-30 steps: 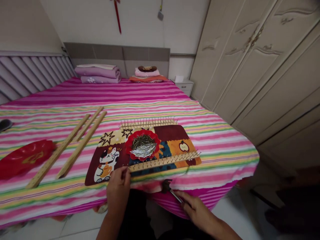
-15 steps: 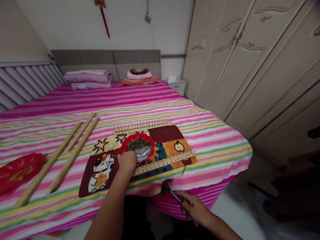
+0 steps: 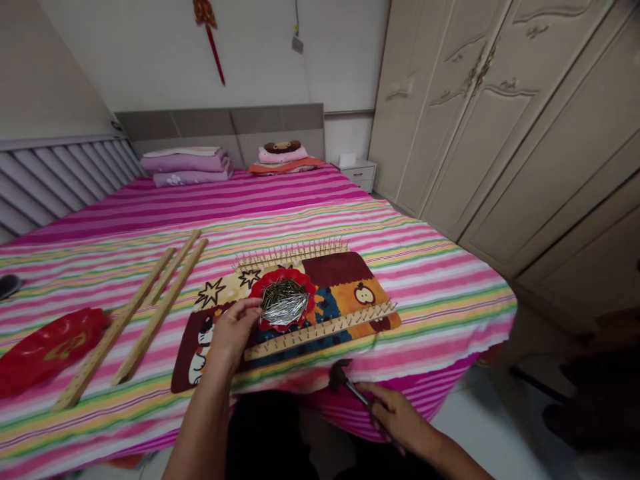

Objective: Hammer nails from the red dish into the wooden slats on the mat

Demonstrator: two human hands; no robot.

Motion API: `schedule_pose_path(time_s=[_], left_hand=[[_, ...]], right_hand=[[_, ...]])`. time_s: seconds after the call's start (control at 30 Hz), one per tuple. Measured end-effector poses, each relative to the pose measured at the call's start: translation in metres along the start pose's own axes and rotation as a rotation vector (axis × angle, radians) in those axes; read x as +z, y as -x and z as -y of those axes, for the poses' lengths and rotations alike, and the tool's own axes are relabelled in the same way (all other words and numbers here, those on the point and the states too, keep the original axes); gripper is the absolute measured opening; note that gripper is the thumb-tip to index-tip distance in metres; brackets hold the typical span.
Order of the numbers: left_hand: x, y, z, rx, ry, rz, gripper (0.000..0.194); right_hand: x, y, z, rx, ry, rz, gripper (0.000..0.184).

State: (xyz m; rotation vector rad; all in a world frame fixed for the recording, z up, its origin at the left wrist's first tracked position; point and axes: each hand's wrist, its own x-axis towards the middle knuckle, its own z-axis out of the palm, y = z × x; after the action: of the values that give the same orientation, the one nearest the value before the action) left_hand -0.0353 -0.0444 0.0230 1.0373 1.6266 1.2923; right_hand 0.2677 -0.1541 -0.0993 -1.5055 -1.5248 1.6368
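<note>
My left hand (image 3: pixel 237 330) is at the left rim of a red scalloped bowl (image 3: pixel 311 285), its fingertips drawn together; whatever they pinch is too small to make out. The bowl holds many loose nails (image 3: pixel 285 300), some dark, some silvery. My right hand (image 3: pixel 397 413) grips the handle of a claw hammer (image 3: pixel 340 377) low at the bed's front edge. Between the bowl and me lies a wooden strip (image 3: pixel 320 329) with a row of nails standing up from it. Behind the bowl is another nail-studded strip (image 3: pixel 295 254). A patterned mat (image 3: pixel 335 270) lies underneath.
To the left, several loose wooden strips (image 3: pixel 160 320) lie on the striped bedspread (image 3: pixel 425 267), beside a red plastic tray or bag (image 3: pixel 55 347). A dark rounded object (image 3: pixel 9 285) is at the far left. Folded bedding (image 3: pixel 187 165) sits by the headboard. Wardrobes (image 3: pixel 475 133) stand right.
My left hand has drawn back from over the nails to the bowl's left rim. The right hand keeps its hold on the hammer. The view has shifted slightly.
</note>
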Motion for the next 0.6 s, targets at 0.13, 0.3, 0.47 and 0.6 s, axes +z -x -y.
schedule_pose_path(time_s=[0.13,0.3,0.47,0.6], left_hand=[[-0.022,0.032,-0.002,-0.199,0.292,-0.051,0.042],[-0.040,0.054,0.013,-0.209,0.360,-0.140,0.048],[-0.041,0.058,0.042,-0.132,0.341,-0.251,0.035],[-0.034,0.058,0.054,-0.111,0.324,-0.306,0.037]], right_hand=[[0.001,0.000,0.000,0.000,0.000,-0.012,0.055],[0.004,0.001,-0.003,0.015,0.011,-0.033,0.057],[0.003,0.004,0.002,0.023,0.021,-0.030,0.058],[0.003,0.005,0.004,0.023,0.032,-0.029,0.057]])
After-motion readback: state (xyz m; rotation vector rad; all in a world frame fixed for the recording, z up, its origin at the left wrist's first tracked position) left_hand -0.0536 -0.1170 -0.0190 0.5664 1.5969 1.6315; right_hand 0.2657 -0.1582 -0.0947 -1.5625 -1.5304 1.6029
